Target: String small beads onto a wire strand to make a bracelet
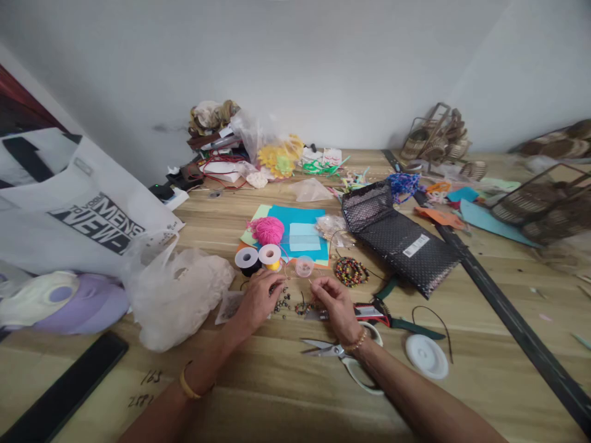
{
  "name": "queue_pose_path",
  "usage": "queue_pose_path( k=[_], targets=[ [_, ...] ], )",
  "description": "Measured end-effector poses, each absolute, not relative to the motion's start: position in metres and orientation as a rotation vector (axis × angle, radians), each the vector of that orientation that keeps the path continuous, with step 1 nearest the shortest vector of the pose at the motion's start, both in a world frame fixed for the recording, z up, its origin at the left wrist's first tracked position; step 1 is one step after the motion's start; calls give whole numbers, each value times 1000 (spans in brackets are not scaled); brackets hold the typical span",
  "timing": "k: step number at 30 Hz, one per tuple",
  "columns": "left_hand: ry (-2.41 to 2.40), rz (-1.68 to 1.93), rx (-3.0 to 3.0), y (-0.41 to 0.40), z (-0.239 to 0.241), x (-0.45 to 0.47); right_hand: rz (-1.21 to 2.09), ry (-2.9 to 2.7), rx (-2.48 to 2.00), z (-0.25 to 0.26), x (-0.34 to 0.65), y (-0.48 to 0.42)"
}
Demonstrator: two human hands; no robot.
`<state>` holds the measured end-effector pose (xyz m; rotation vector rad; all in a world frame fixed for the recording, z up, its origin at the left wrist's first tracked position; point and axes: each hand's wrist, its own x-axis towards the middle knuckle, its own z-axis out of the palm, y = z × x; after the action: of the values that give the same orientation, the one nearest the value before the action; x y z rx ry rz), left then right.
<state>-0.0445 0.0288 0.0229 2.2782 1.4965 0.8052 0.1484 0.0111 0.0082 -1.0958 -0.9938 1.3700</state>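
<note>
My left hand is closed in a pinch just below two spools, one of black cord and one of yellow. Opposite it, my right hand pinches something thin and pale near a small clear round container. What either hand grips is too fine to name. Loose dark beads lie between the hands, with a short row of coloured beads beside them. Scissors with white handles rest under my right wrist. A coil of multicoloured beads sits to the right.
Pink yarn rests on blue sheets. A black bubble mailer, a cutter and a white spool are on the right. At left are a plastic bag, a white tote and a black phone-like slab.
</note>
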Motion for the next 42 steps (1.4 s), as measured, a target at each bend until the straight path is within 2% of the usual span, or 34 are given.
queue_pose_path(
  k=[11, 23, 29, 36, 42],
  targets=[
    [1617, 283, 2659, 38, 24, -26, 1393, -1001, -1066, 10, 147, 11],
    [1666, 350, 2702, 44, 6, -22, 1408, -1000, -1037, 5, 148, 12],
    [1576, 422, 2696, 42, 12, -21, 1407, -1002, -1030, 6, 147, 12],
    [1336, 893, 2128, 25, 37, -21, 1418, -1025, -1031, 9, 148, 10],
    [1237, 970, 1214, 5, 33, -24, 1447, -1080, -994, 7, 147, 8]
  ],
)
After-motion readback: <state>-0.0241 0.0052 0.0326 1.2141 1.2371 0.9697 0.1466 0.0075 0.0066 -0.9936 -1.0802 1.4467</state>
